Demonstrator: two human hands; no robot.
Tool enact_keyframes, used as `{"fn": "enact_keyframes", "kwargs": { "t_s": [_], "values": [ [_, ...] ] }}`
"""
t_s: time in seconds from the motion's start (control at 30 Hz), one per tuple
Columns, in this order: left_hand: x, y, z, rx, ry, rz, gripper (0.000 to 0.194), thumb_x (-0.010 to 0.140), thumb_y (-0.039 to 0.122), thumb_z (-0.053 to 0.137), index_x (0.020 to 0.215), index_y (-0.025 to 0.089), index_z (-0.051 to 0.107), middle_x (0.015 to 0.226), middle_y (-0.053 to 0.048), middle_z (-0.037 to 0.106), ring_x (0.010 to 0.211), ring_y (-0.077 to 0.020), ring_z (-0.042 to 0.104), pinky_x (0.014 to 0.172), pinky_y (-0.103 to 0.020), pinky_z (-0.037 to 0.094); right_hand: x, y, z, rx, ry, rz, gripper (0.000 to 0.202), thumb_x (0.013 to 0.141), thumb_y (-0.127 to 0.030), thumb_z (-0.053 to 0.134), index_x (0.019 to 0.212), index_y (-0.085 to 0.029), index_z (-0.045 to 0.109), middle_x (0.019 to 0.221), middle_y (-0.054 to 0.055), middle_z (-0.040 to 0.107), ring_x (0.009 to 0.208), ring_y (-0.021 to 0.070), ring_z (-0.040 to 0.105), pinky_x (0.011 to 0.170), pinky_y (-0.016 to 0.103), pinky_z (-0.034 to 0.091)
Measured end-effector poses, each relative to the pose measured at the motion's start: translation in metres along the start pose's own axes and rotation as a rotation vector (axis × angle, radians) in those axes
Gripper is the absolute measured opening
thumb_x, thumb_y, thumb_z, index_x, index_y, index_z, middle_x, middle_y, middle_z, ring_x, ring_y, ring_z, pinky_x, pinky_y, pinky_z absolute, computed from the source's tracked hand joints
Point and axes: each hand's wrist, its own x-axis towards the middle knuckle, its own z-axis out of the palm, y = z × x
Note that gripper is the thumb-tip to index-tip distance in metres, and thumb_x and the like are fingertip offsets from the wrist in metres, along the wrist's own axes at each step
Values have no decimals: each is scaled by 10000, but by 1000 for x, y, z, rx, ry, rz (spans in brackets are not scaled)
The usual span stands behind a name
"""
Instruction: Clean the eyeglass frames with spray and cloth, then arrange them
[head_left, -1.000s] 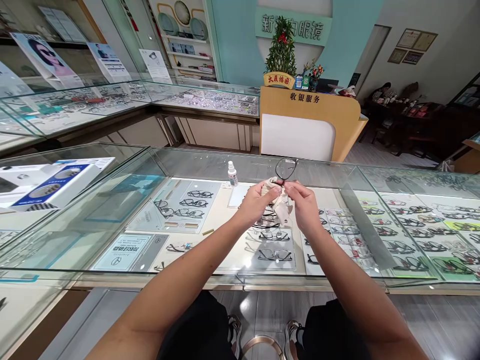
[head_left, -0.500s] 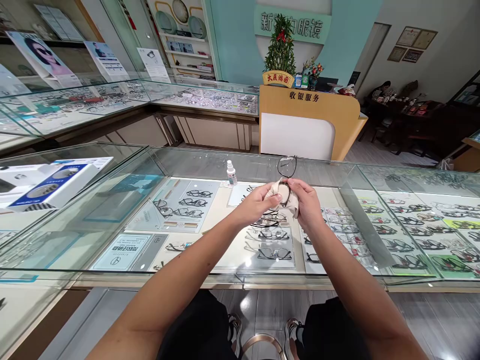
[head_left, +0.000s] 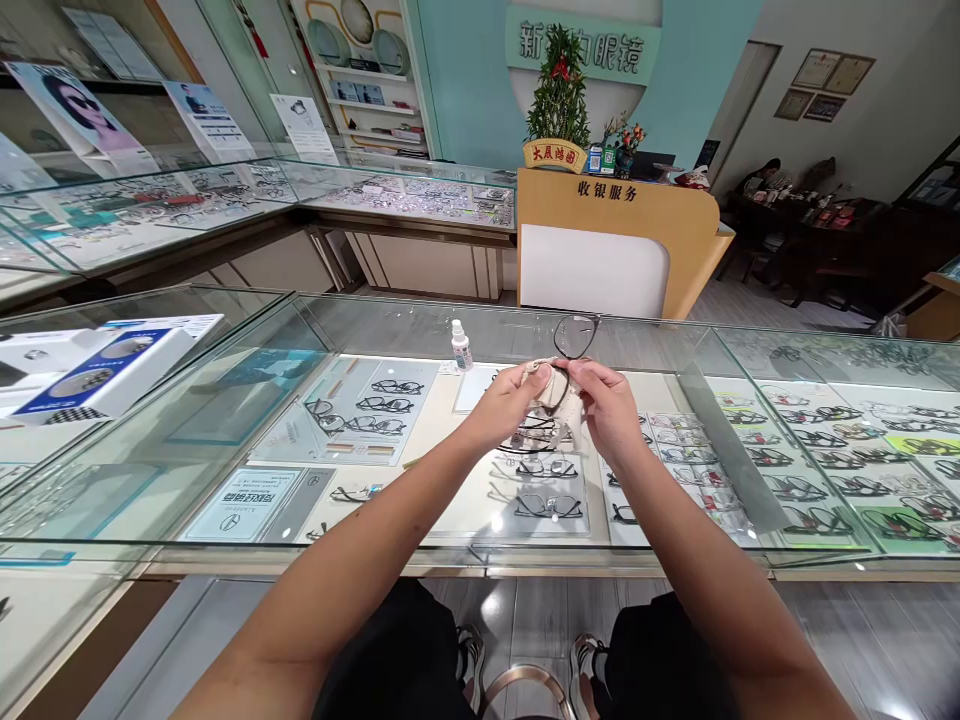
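Observation:
Above the glass counter, a pair of dark-framed eyeglasses (head_left: 576,337) is held between my two hands, one lens standing up beyond the fingers. My left hand (head_left: 511,402) is closed on a cream cleaning cloth (head_left: 544,376), which wraps part of the nearer lens and hangs down between the hands. The fingers of my right hand (head_left: 604,400) pinch the frame near its middle. The temples are mostly hidden. Just left of the hands, a small white spray bottle (head_left: 461,346) stands upright on the counter.
The glass display counter (head_left: 450,556) runs across in front of me, with rows of eyeglasses (head_left: 549,506) under its top. A blue-and-white box (head_left: 105,375) lies at the left. Beyond stands a wooden cashier desk (head_left: 615,215) with a plant (head_left: 559,95). A person (head_left: 761,178) sits far right.
The eyeglasses have turned a little in my hands, and the upper lens faces me more. My left thumb has moved up the cloth, and more cloth hangs below.

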Motion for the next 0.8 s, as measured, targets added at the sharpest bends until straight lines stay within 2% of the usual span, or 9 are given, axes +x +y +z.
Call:
{"fn": "enact_keyframes", "kwargs": {
  "t_s": [0.17,0.23,0.37,0.47,0.57,0.67,0.8],
  "values": [
    [-3,9,-3,62,-101,-37,612,842,555,868,1282,154,727,912,-26,683,787,-128,579,742,-246,459,0,-2,1,53,11,49,268,743,-508,912,844,-265,858,915,19,770,817,181,613,754,328,481],
    [-3,10,-2,51,-60,-15,599,811,552,893,1228,151,741,840,0,654,735,-114,543,710,-238,438,-1,-2,2,38,-26,36,254,740,-500,919,782,-264,834,896,13,762,847,185,626,784,327,485],
    [1,9,2,25,70,10,576,817,644,848,1093,144,774,652,40,532,659,-125,516,669,-254,437,-3,-4,4,6,-82,4,267,736,-483,925,685,-263,782,788,-2,704,911,203,650,861,336,500],
    [3,7,1,19,81,0,594,842,697,798,1041,139,780,642,32,520,657,-135,524,668,-266,448,-3,-4,5,-9,-69,-11,270,740,-488,916,688,-260,782,877,13,747,935,205,649,885,346,512],
    [1,5,-3,-7,38,-33,590,853,705,783,1037,144,764,728,2,578,689,-136,531,672,-266,446,-1,-4,4,28,-40,20,258,732,-491,918,738,-256,812,978,32,790,943,209,659,868,350,527],
    [-2,6,-8,-6,-65,-96,556,876,655,788,1119,157,744,812,-13,597,706,-129,514,654,-257,412,1,-6,2,85,-2,82,268,702,-489,937,800,-258,844,980,28,800,881,197,664,807,340,541],
    [-5,9,-9,50,-168,-48,539,868,545,843,1210,146,720,835,0,578,696,-100,458,642,-236,360,1,-8,2,104,15,110,292,675,-499,946,822,-264,855,986,23,804,819,181,653,734,319,534]
  ]
}}
